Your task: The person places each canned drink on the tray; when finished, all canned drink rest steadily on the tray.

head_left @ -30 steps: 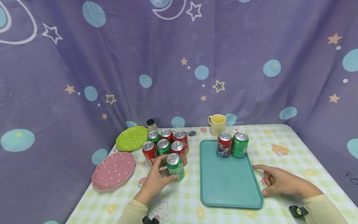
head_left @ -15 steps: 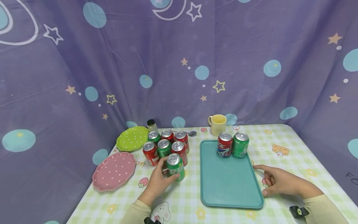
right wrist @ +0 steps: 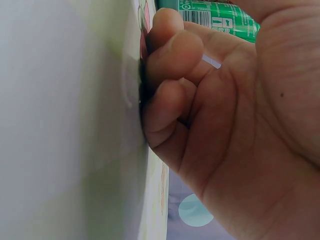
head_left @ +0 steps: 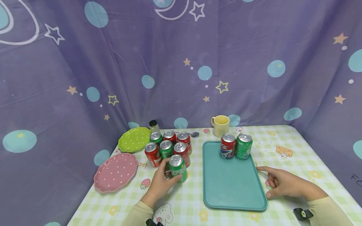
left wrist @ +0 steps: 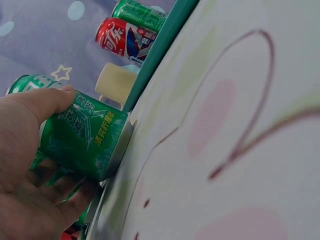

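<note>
My left hand [head_left: 161, 183] grips a green soda can [head_left: 178, 171] between thumb and fingers, in front of a cluster of cans. In the left wrist view the held can's [left wrist: 82, 130] base is at or very near the tablecloth. Behind it stand several red and green cans, among them a red can [head_left: 153, 157] and a green can [head_left: 166, 150]. My right hand [head_left: 287, 185] rests at the right side of the teal tray [head_left: 233, 185], index finger straight and touching the edge, other fingers loosely curled. A red-and-blue can [head_left: 227, 147] and a green can [head_left: 244, 147] stand at the tray's far end.
A yellow mug [head_left: 221, 126] stands behind the tray. At the left lie a green dotted plate [head_left: 134, 139] and a pink dotted plate [head_left: 116, 172]. A black-capped jar [head_left: 154, 126] and a spoon [head_left: 193, 134] are behind the can cluster. A purple curtain [head_left: 181, 40] hangs behind the table.
</note>
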`<state>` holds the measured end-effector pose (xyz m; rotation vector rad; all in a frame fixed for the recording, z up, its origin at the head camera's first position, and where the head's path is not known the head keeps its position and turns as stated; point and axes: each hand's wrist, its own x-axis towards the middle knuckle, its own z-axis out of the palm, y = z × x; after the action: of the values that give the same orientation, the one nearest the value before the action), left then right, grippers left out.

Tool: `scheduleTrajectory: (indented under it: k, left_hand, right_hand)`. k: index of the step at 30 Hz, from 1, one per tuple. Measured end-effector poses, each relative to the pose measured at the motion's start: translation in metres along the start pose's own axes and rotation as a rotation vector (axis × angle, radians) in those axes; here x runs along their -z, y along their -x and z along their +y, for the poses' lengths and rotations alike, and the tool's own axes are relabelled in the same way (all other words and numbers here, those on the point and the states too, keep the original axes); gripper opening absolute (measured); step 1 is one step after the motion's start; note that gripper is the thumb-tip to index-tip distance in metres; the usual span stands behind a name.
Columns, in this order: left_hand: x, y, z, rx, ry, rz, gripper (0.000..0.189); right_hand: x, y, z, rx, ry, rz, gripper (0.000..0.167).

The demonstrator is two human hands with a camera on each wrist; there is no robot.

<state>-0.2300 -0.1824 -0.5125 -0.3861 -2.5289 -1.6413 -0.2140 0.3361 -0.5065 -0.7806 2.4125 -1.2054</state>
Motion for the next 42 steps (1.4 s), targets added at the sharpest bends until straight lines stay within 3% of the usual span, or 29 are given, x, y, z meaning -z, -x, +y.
scheduleTrajectory:
  k: [11, 20, 25, 28, 35, 42]
  left_hand:
    - [-0.001, 0.0, -0.003, -0.027, 0.076, 0.062, 0.074]
    - [0.001, 0.001, 0.014, -0.116, 0.122, 0.167, 0.07]
    - [-0.006, -0.001, 0.029, -0.182, 0.125, 0.2, 0.071]
    - [-0.014, 0.0, 0.043, -0.186, 0.128, 0.208, 0.072]
    - [-0.028, -0.008, 0.055, -0.229, 0.113, 0.162, 0.07]
    - [-0.047, -0.021, 0.069, -0.191, 0.118, 0.125, 0.069]
  right_hand:
    - [0.0, 0.0, 0.002, 0.0, -0.011, 0.007, 0.1]
    - [0.0, -0.002, -0.001, -0.007, -0.011, -0.001, 0.099]
    - [0.0, -0.001, -0.001, -0.006, -0.002, 0.004, 0.099]
    - [-0.001, 0.0, -0.001, -0.007, 0.001, 0.006, 0.099]
    - [-0.001, 0.0, 0.0, -0.016, 0.003, 0.01, 0.1]
    - [-0.001, 0.0, 0.0, -0.012, -0.002, 0.01, 0.099]
